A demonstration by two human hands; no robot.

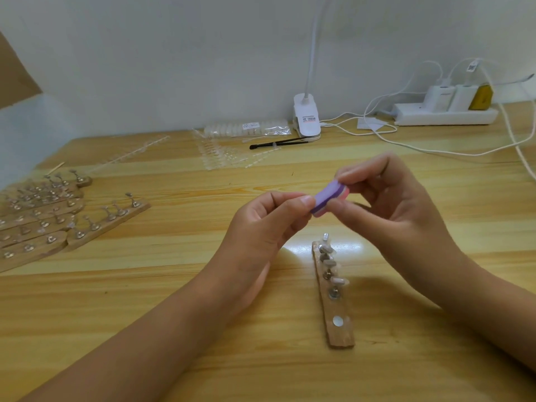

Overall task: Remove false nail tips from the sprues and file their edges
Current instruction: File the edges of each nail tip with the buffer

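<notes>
Right hand [397,204] pinches purple file block [326,197] touching fingertips of left hand [261,224].

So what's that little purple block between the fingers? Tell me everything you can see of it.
It is a small buffer block, foam by the look, layered purple, white and pink. It is held tilted above the wooden table. The right hand pinches its upper pink end; the left hand pinches its lower purple end. Whether anything is pinched against it cannot be told.
</notes>
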